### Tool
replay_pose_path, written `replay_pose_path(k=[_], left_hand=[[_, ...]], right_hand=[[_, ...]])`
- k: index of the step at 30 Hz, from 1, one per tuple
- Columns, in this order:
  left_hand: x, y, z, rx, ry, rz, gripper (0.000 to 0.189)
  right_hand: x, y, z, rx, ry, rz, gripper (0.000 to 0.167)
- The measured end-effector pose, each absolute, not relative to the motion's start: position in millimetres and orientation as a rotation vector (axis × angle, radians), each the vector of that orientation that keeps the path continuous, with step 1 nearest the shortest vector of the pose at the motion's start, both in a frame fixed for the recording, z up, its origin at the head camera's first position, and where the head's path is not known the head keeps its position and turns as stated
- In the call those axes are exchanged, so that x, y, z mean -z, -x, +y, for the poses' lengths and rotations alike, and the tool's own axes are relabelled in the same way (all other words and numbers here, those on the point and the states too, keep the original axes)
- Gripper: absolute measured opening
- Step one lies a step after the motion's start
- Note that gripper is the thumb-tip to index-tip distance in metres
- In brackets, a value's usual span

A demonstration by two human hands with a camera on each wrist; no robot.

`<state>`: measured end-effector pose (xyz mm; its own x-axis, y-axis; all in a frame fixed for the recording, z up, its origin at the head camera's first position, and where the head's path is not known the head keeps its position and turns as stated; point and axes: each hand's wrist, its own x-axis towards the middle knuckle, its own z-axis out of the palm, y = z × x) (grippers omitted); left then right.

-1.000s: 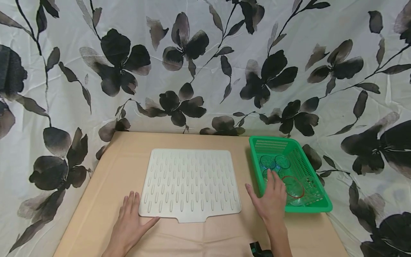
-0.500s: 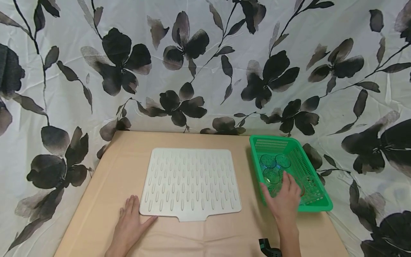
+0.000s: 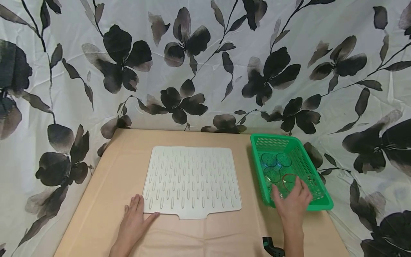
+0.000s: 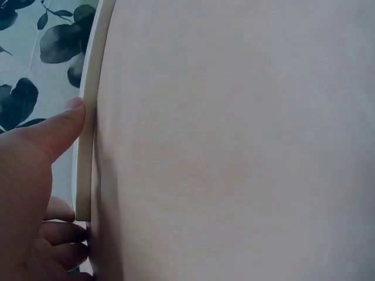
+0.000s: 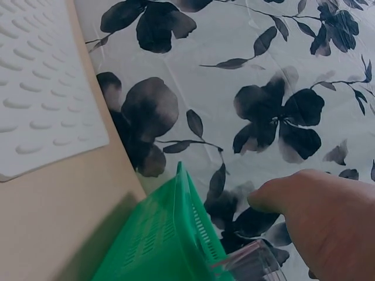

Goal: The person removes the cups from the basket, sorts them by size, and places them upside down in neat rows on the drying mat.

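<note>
A white draining board point(image 3: 192, 178) with raised oblong ridges and a front spout lies mid-table. My left hand point(image 3: 133, 221) rests at its front left corner, fingers beside the left edge and thumb along the front edge; the left wrist view shows the thumb touching the board's rim point(image 4: 88, 152). My right hand point(image 3: 293, 203) reaches into a green slotted basket point(image 3: 302, 153), its thumb and fingers spread about a clear cup with a red rim point(image 3: 288, 182). In the right wrist view, the thumb stands apart from a clear cup point(image 5: 252, 260). The fingertips are hidden there.
Several clear cups point(image 3: 269, 160) with bluish or greenish tints stand in the basket's far left part. More clear ware point(image 3: 313, 184) lies at its right. The tan table point(image 3: 179, 237) meets a white flowered cloth point(image 3: 224, 89) behind.
My right hand has moved right inside the basket, from above the left cups to the red-rimmed cup, its fingers drawing closer together. My left hand stays at the board's corner.
</note>
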<state>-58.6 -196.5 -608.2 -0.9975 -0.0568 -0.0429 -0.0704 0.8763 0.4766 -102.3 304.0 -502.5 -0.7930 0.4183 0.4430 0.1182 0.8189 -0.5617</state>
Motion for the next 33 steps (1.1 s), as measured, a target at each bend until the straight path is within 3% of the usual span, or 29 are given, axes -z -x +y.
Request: replay_pose_path(k=[8, 21, 33], left_hand=[[608.8, 60.6, -195.1, -0.778, 0.122, 3.032, 0.104], [609.5, 62.8, -196.6, -0.792, 0.105, 3.013, 0.103], [611.0, 62.2, -195.0, -0.805, 0.088, 3.048, 0.104]], right_hand=[[509.1, 100.7, 306.3, -0.776, 0.541, -2.408, 0.088], [513.2, 107.0, 316.0, -0.963, 0.818, -2.382, 0.106], [513.1, 113.4, 318.7, -0.978, 0.867, -2.356, 0.1]])
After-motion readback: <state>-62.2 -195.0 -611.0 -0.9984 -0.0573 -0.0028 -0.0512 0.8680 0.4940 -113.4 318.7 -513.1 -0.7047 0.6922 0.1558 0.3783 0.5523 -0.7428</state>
